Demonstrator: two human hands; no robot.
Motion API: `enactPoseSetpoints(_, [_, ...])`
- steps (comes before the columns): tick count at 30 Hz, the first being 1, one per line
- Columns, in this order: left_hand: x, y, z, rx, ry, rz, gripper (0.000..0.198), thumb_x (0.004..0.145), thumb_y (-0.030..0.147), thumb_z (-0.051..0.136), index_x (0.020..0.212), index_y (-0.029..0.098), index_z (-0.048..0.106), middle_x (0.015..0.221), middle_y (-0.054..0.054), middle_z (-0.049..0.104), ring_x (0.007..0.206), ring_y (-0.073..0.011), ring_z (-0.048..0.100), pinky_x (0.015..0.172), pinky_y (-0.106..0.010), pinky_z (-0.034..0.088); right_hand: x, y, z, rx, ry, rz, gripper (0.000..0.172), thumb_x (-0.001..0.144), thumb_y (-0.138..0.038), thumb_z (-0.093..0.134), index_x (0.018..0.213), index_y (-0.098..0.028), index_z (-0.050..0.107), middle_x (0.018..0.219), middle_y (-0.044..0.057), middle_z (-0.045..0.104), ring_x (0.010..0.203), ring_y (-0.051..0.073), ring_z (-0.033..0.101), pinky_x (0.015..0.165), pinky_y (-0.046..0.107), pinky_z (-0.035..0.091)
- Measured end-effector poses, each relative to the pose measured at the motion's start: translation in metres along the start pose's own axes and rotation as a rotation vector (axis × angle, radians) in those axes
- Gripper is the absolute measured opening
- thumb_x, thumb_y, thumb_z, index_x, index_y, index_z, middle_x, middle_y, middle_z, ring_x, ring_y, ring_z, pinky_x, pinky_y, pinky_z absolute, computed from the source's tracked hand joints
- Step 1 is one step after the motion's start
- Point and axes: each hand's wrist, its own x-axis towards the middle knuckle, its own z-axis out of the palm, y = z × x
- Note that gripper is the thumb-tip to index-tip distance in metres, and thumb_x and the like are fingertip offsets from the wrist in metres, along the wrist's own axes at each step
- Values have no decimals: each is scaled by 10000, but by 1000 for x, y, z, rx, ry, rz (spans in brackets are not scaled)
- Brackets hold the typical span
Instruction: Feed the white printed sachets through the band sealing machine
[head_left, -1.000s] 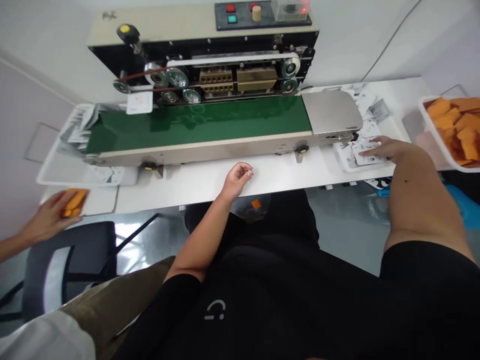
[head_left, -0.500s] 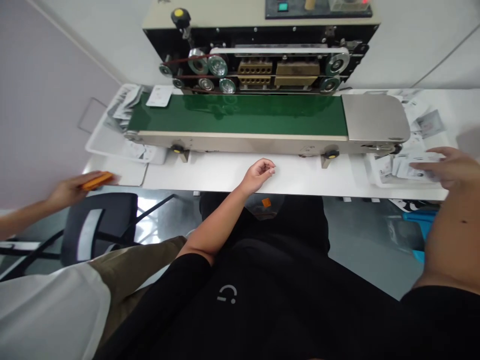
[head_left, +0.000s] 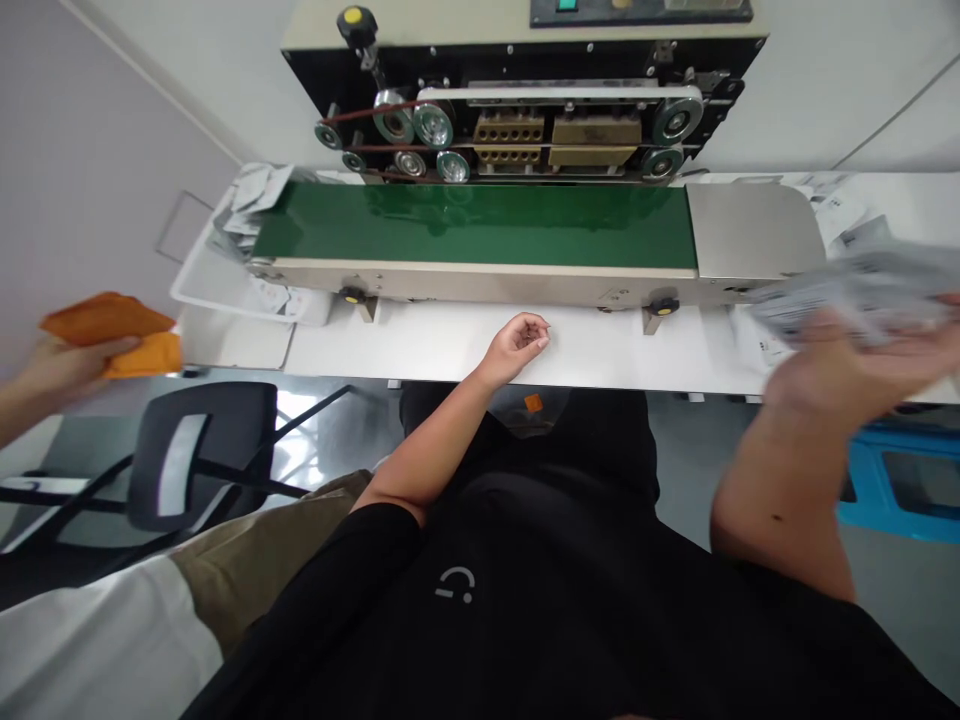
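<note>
My left hand point(head_left: 517, 344) rests on the white table point(head_left: 442, 350) in front of the sealing machine, fingers loosely curled with nothing seen in them. My right hand point(head_left: 847, 365), blurred by motion, is lifted above the table's right end and grips a stack of white printed pouches point(head_left: 855, 290). The green conveyor belt point(head_left: 480, 225) of the band sealer point(head_left: 525, 130) runs across the table and carries nothing.
Sealed pouches pile in a white tray point(head_left: 225, 290) at the belt's left end. At far left another person's hand point(head_left: 56, 365) holds orange packets point(head_left: 112, 330). A black chair point(head_left: 195, 450) stands below it. More pouches lie at the right point(head_left: 847, 215). A blue stool point(head_left: 900, 485) sits underneath.
My right hand has lifted a stack of pouches off the table's right end. The other person's hand has raised orange packets. A pouch left the belt's left end. My left hand stayed put.
</note>
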Motion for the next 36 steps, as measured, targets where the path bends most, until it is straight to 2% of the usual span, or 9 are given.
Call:
enactPoseSetpoints(2, [0, -2, -1, 44, -31, 26, 516, 889, 571, 804, 1216, 225, 603, 1147, -93, 678, 1024, -178, 671, 897, -316, 557, -37, 10, 21, 17, -185, -90, 698, 690, -331, 978, 1267, -286, 588, 1275, 65, 610, 1147, 216, 699, 932, 400, 625])
enactPoseSetpoints(4, [0, -5, -2, 103, -57, 64, 614, 873, 601, 808, 1308, 243, 565, 1284, -132, 665, 1141, -220, 680, 936, -343, 573, -79, 21, 47, -1, -395, -40, 633, 712, -343, 946, 1234, -270, 594, 1202, 44, 605, 1048, 177, 696, 845, 328, 642])
enactPoseSetpoints(7, [-1, -10, -2, 208, -50, 118, 711, 871, 602, 808, 1422, 270, 506, 1457, -159, 597, 1328, -279, 629, 1031, -396, 574, -128, 41, 82, -2, -572, 23, 519, 786, -345, 894, 1210, -255, 607, 1198, 50, 632, 1045, 178, 688, 907, 338, 643])
enactPoseSetpoints(10, [-1, -11, 1, 308, -16, 132, 654, 932, 554, 756, 1457, 265, 494, 1466, -159, 597, 1332, -284, 635, 1066, -423, 570, -147, 60, 100, -12, -702, 48, 450, 851, -326, 833, 1234, -256, 607, 1220, 62, 665, 1075, 199, 696, 966, 367, 632])
enactPoseSetpoints(14, [-2, -6, 6, 460, 27, 159, 476, 991, 443, 693, 1396, 227, 566, 1379, -149, 661, 1280, -283, 658, 1123, -459, 536, -147, 73, 110, -75, -874, -45, 471, 874, -209, 725, 1327, -261, 606, 1285, 78, 678, 1194, 243, 679, 1088, 447, 577])
enactPoseSetpoints(24, [-1, -2, 7, 476, 58, 186, 444, 973, 398, 720, 1363, 227, 593, 1362, -139, 674, 1276, -274, 662, 1123, -454, 544, -146, 68, 112, -112, -865, -130, 452, 858, -166, 685, 1298, -257, 641, 1275, 87, 672, 1203, 249, 660, 1055, 436, 579])
enactPoseSetpoints(30, [-1, 1, 8, 540, 85, 149, 374, 967, 308, 712, 1317, 216, 621, 1322, -134, 692, 1246, -264, 675, 1108, -450, 553, -142, 68, 106, -9, -795, -78, 124, 976, -301, 673, 1084, -241, 684, 1115, 66, 705, 1094, 222, 696, 990, 412, 590])
enactPoseSetpoints(33, [-1, 2, 9, 559, 72, 136, 396, 938, 259, 731, 1318, 217, 627, 1325, -131, 698, 1250, -269, 676, 1106, -453, 553, -143, 68, 104, 13, -776, -43, 132, 998, -349, 660, 1067, -237, 672, 1110, 65, 707, 1098, 219, 698, 986, 402, 590])
enactPoseSetpoints(36, [0, -1, 10, 600, 89, 101, 489, 899, 241, 771, 1361, 222, 613, 1359, -133, 693, 1260, -282, 673, 1116, -468, 544, -142, 69, 105, -52, -858, 4, 188, 985, -368, 680, 1121, -238, 684, 1126, 55, 718, 1063, 212, 701, 969, 390, 587])
